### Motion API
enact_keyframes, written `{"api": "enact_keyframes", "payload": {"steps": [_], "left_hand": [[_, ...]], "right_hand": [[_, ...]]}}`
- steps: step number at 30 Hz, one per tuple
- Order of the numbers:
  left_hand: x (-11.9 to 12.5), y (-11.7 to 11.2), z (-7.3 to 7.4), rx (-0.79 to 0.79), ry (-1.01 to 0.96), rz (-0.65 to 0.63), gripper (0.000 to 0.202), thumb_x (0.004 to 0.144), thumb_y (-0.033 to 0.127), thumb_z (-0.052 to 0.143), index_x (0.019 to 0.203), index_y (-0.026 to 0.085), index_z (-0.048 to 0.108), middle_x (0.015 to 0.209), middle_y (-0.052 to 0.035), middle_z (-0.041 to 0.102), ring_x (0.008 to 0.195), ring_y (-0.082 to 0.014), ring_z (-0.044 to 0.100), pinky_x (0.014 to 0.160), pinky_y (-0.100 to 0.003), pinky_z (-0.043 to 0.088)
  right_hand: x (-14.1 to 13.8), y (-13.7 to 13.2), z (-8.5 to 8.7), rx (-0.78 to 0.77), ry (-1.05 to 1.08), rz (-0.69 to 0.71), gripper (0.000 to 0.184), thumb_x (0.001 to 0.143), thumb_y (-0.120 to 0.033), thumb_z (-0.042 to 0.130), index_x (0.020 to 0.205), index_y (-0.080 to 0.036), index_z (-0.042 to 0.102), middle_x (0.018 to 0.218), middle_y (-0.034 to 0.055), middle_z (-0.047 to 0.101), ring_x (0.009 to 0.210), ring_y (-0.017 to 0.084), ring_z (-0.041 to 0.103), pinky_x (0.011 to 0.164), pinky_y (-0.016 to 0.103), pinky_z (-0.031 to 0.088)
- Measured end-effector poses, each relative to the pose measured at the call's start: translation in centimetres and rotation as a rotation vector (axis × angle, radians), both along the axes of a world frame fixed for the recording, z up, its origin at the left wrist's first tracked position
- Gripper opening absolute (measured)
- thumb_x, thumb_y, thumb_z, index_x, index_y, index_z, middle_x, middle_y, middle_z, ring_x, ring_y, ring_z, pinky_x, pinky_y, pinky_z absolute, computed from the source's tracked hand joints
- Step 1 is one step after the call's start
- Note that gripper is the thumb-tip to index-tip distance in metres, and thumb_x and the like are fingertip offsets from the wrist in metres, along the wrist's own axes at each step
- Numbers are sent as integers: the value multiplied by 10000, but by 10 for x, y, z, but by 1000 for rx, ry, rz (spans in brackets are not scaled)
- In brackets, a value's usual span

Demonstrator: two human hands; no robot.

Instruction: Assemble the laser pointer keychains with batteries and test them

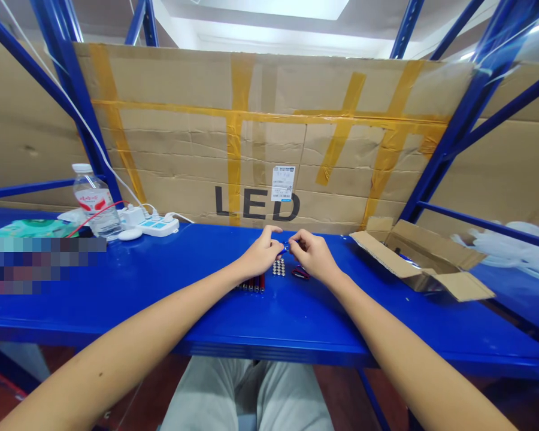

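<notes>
My left hand (264, 252) and my right hand (313, 252) meet above the blue table, fingertips close together. Between them is a small blue piece (285, 246), too small to make out its kind; the left thumb presses on it. The right thumb and fingers are pinched at its other side, and what they hold is partly hidden. Just below the fingers lie several small round silver button-like pieces (279, 268) in neat rows. A dark red, shiny small object (300, 273) rests under my right hand. Several slim red and dark tubes (257, 284) lie side by side, partly covered by my left wrist.
An open cardboard box (417, 263) with a bluish thing inside stands at right. At left are a water bottle (94, 203), a white power strip (158, 225) with cables and a green packet (36, 228). A tall cardboard sheet (184, 155) closes the back, between blue posts.
</notes>
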State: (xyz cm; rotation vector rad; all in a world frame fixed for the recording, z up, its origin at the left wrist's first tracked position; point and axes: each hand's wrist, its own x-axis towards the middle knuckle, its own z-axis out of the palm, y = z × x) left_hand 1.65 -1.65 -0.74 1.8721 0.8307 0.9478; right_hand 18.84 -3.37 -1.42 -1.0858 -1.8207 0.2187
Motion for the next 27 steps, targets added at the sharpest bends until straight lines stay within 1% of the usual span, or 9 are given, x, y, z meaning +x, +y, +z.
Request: {"api": "enact_keyframes", "payload": {"steps": [2, 6, 9, 14, 17, 20, 23, 25, 27], "left_hand": [[0, 1, 0, 12, -20, 11, 350, 884, 194, 425, 1231, 178, 383, 630, 82, 501, 522, -89, 452, 567, -243, 386], [0, 2, 0, 75, -29, 86, 300, 886, 200, 427, 1185, 183, 413, 645, 74, 506, 545, -92, 472, 592, -248, 400], [0, 3, 0, 102, -7, 112, 277, 893, 211, 432, 1167, 180, 419, 658, 66, 528, 552, -94, 486, 594, -250, 404], [0, 10, -6, 126, 41, 168, 264, 893, 231, 469, 1149, 178, 438, 660, 55, 571, 579, -115, 536, 615, -267, 424], [-1, 14, -8, 114, 49, 207, 230, 887, 241, 514, 1105, 177, 476, 662, 43, 593, 575, -116, 536, 582, -257, 415], [-3, 17, -5, 21, -3, 206, 153, 884, 258, 562, 1005, 174, 522, 673, 30, 609, 495, -82, 475, 490, -227, 367], [-9, 21, 0, -124, -114, 153, 115, 865, 227, 608, 939, 155, 558, 655, 18, 608, 445, -63, 450, 437, -211, 341], [-14, 24, 3, -160, -177, 120, 103, 830, 159, 646, 912, 129, 591, 616, 12, 603, 454, -68, 490, 461, -218, 386], [-17, 28, 6, -152, -227, 113, 97, 792, 94, 670, 875, 105, 620, 596, -1, 614, 482, -80, 541, 517, -234, 444]], "right_hand": [[-1, -2, 1, 35, -54, 16, 98, 843, -234, 518, 770, -204, 577, 612, 16, 594, 600, 165, 527, 594, 278, 370], [-2, -3, 2, 82, -134, 25, 105, 868, -216, 498, 789, -206, 567, 681, 35, 618, 637, 174, 545, 648, 288, 378], [0, -3, 2, 90, -183, 34, 108, 884, -214, 492, 796, -211, 555, 724, 51, 627, 657, 183, 553, 673, 297, 382], [1, -2, 2, 97, -346, 25, 129, 919, -222, 448, 830, -211, 541, 832, 106, 658, 745, 226, 589, 706, 329, 398], [0, -1, 1, 86, -400, 1, 125, 929, -223, 440, 854, -207, 538, 877, 123, 670, 781, 236, 605, 718, 337, 409], [3, 2, 0, 64, -332, -25, 125, 939, -243, 438, 866, -206, 532, 851, 102, 673, 762, 215, 616, 710, 324, 427], [9, 7, -2, -10, -148, -44, 146, 944, -287, 435, 854, -206, 516, 724, 46, 647, 633, 173, 603, 632, 294, 447], [14, 10, -3, -81, -22, -42, 174, 940, -332, 439, 839, -207, 506, 672, 19, 626, 551, 154, 582, 554, 275, 446], [17, 13, -4, -152, 84, -17, 199, 927, -376, 456, 832, -208, 504, 671, 13, 625, 517, 147, 574, 486, 261, 437]]}}
